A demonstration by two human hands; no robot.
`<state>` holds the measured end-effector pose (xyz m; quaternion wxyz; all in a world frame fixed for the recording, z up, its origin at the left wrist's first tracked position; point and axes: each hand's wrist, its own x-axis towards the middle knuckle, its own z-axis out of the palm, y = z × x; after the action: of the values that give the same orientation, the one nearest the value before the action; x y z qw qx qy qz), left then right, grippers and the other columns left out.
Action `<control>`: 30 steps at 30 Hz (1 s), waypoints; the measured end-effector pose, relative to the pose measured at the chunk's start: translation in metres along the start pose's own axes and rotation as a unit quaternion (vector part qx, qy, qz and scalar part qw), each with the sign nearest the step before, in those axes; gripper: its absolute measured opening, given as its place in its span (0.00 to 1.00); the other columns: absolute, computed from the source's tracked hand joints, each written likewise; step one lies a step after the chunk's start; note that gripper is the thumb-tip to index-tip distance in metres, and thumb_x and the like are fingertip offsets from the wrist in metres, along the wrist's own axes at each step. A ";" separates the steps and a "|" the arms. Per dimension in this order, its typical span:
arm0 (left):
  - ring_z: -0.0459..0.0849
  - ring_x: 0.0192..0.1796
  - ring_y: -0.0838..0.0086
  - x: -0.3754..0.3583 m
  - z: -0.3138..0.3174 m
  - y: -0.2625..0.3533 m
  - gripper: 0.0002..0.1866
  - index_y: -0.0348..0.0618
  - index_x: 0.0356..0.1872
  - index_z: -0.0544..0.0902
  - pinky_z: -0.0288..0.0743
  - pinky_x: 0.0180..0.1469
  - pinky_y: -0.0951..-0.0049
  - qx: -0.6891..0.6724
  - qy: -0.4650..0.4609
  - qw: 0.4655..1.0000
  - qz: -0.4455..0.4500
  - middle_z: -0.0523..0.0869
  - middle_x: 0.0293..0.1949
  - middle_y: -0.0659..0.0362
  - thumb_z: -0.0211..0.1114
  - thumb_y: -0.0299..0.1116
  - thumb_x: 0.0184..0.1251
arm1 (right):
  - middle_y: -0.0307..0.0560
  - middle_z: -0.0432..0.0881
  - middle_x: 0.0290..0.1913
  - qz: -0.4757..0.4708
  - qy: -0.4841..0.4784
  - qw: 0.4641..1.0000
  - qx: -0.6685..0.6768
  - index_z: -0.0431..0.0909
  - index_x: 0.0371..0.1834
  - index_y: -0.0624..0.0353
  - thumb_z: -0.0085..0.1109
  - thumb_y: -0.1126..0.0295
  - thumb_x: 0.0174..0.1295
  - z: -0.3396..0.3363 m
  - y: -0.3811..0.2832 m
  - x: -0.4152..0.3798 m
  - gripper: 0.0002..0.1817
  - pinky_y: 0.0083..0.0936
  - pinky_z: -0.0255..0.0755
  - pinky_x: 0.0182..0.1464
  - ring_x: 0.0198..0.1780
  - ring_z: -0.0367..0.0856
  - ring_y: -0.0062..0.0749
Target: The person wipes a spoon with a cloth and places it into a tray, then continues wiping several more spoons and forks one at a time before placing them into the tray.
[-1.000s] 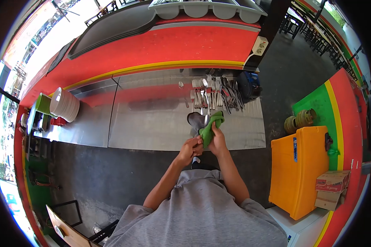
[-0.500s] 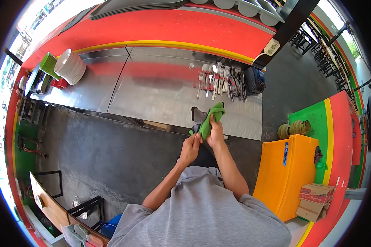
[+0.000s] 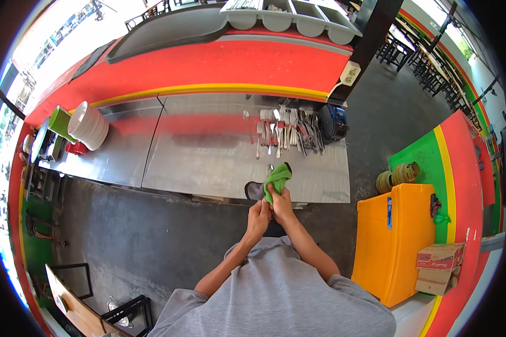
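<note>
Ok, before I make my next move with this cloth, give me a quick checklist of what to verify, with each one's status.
1. Right hand closed on the green cloth: ok.
2. Left hand gripping firmly: cannot tell; it is close below the cloth, but what its fingers hold is hidden.
3. Shiny metal piece at the cloth's edge fully in sight: not ok; only a small part shows.
4. Cutlery pile resting on the steel table: ok.
5. Lone spoon lying apart from the pile: ok, to its left.
6. Black bag not touching the cutlery: cannot tell; they are very close.
</note>
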<state>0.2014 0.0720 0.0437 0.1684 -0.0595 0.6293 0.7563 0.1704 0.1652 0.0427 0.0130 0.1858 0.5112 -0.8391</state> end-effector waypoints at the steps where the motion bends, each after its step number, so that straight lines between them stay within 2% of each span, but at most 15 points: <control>1: 0.62 0.18 0.86 0.004 -0.001 0.001 0.22 0.40 0.26 0.75 0.57 0.20 0.79 0.014 -0.003 1.000 -0.004 0.66 0.15 0.69 0.46 0.44 0.77 | 0.31 0.71 0.19 0.006 -0.003 1.000 -0.002 0.74 0.30 0.54 0.58 0.61 0.66 -0.001 -0.003 0.004 0.11 0.17 0.53 0.15 0.14 0.62 0.15; 6: 0.71 0.17 0.80 0.033 -0.010 0.035 0.22 0.38 0.28 0.77 0.64 0.21 0.74 0.163 -0.025 0.986 0.023 0.74 0.14 0.63 0.48 0.44 0.76 | 0.32 0.71 0.19 -0.012 0.039 0.998 0.039 0.72 0.29 0.53 0.57 0.61 0.66 0.010 -0.028 0.045 0.11 0.19 0.56 0.15 0.13 0.64 0.18; 7: 0.74 0.17 0.76 0.036 -0.013 0.044 0.21 0.37 0.27 0.77 0.67 0.22 0.71 0.224 -0.034 0.972 0.055 0.75 0.13 0.58 0.49 0.43 0.75 | 0.33 0.71 0.19 -0.045 0.042 0.998 0.033 0.72 0.29 0.53 0.58 0.61 0.66 0.009 -0.033 0.061 0.11 0.22 0.59 0.15 0.13 0.66 0.19; 10: 0.74 0.16 0.74 0.045 -0.005 0.058 0.21 0.37 0.26 0.77 0.67 0.22 0.69 0.236 -0.016 0.967 0.099 0.73 0.12 0.57 0.48 0.42 0.75 | 0.31 0.72 0.22 -0.110 0.052 0.993 0.011 0.75 0.32 0.56 0.57 0.62 0.67 0.016 -0.049 0.091 0.10 0.19 0.60 0.20 0.19 0.68 0.15; 11: 0.74 0.17 0.73 0.050 -0.002 0.063 0.20 0.37 0.26 0.76 0.67 0.23 0.67 0.244 0.003 0.966 0.086 0.74 0.13 0.55 0.47 0.39 0.75 | 0.31 0.72 0.22 -0.103 0.041 0.994 0.010 0.75 0.32 0.56 0.57 0.61 0.67 0.019 -0.050 0.096 0.11 0.19 0.60 0.20 0.20 0.68 0.15; 14: 0.75 0.18 0.73 0.081 0.000 0.055 0.19 0.37 0.25 0.76 0.66 0.23 0.67 0.218 0.053 0.963 0.149 0.75 0.15 0.55 0.47 0.38 0.75 | 0.31 0.73 0.23 -0.004 -0.019 0.999 -0.046 0.76 0.32 0.56 0.58 0.62 0.66 0.036 -0.070 0.081 0.10 0.17 0.59 0.21 0.20 0.67 0.14; 15: 0.74 0.18 0.73 0.088 0.001 0.061 0.19 0.36 0.25 0.75 0.66 0.23 0.67 0.239 0.063 0.954 0.170 0.75 0.16 0.55 0.47 0.36 0.74 | 0.31 0.73 0.24 -0.060 -0.033 0.997 -0.032 0.76 0.33 0.57 0.58 0.62 0.66 0.036 -0.055 0.089 0.11 0.17 0.59 0.21 0.21 0.67 0.14; 18: 0.73 0.18 0.73 0.108 0.008 0.056 0.19 0.36 0.24 0.75 0.66 0.23 0.67 0.194 0.046 0.971 0.133 0.75 0.15 0.55 0.48 0.37 0.73 | 0.30 0.74 0.24 -0.063 -0.046 0.995 -0.056 0.76 0.33 0.56 0.58 0.64 0.66 0.025 -0.062 0.105 0.09 0.17 0.60 0.22 0.22 0.69 0.14; 19: 0.72 0.18 0.74 0.115 0.010 0.055 0.19 0.35 0.24 0.76 0.65 0.23 0.68 0.159 0.024 0.980 0.115 0.74 0.15 0.56 0.50 0.38 0.73 | 0.31 0.74 0.25 -0.092 -0.035 0.993 -0.066 0.77 0.34 0.57 0.58 0.64 0.66 0.023 -0.062 0.113 0.08 0.17 0.62 0.24 0.23 0.69 0.14; 22: 0.71 0.18 0.76 0.131 0.020 0.079 0.20 0.33 0.25 0.77 0.64 0.23 0.67 0.225 0.015 0.968 0.109 0.74 0.15 0.56 0.51 0.41 0.72 | 0.31 0.75 0.27 -0.112 -0.004 0.993 -0.047 0.77 0.36 0.57 0.57 0.65 0.67 0.009 -0.077 0.127 0.08 0.17 0.63 0.28 0.26 0.70 0.14; 23: 0.71 0.19 0.75 0.139 0.023 0.082 0.21 0.33 0.27 0.77 0.64 0.24 0.67 0.250 0.037 0.960 0.124 0.73 0.15 0.56 0.53 0.43 0.72 | 0.32 0.77 0.31 -0.147 0.004 0.986 -0.078 0.78 0.39 0.59 0.56 0.66 0.67 -0.001 -0.079 0.138 0.08 0.17 0.66 0.33 0.30 0.72 0.16; 26: 0.70 0.22 0.81 0.157 0.034 0.101 0.23 0.34 0.27 0.79 0.62 0.24 0.72 0.194 0.177 0.946 0.189 0.74 0.16 0.62 0.53 0.46 0.72 | 0.35 0.79 0.36 -0.265 0.068 0.958 -0.087 0.78 0.42 0.61 0.56 0.66 0.67 -0.002 -0.108 0.155 0.09 0.19 0.68 0.39 0.36 0.75 0.18; 27: 0.75 0.26 0.73 0.168 0.034 0.109 0.22 0.33 0.27 0.77 0.67 0.28 0.68 0.185 0.219 0.930 0.231 0.78 0.23 0.50 0.55 0.46 0.71 | 0.38 0.80 0.38 -0.256 0.056 0.962 -0.080 0.77 0.45 0.62 0.56 0.67 0.67 -0.009 -0.108 0.165 0.10 0.21 0.69 0.43 0.39 0.76 0.20; 30: 0.76 0.30 0.75 0.203 0.032 0.133 0.22 0.33 0.28 0.79 0.69 0.29 0.69 0.168 0.220 0.914 0.297 0.81 0.27 0.51 0.56 0.47 0.71 | 0.39 0.81 0.39 -0.233 -0.039 0.953 -0.192 0.77 0.45 0.62 0.56 0.67 0.66 -0.010 -0.123 0.168 0.10 0.21 0.69 0.43 0.39 0.76 0.20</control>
<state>-0.0286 0.1195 0.1124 -0.1992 -0.0061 0.7567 0.6226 -0.0092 0.2608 0.0891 -0.1273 0.0225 0.6904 -0.7118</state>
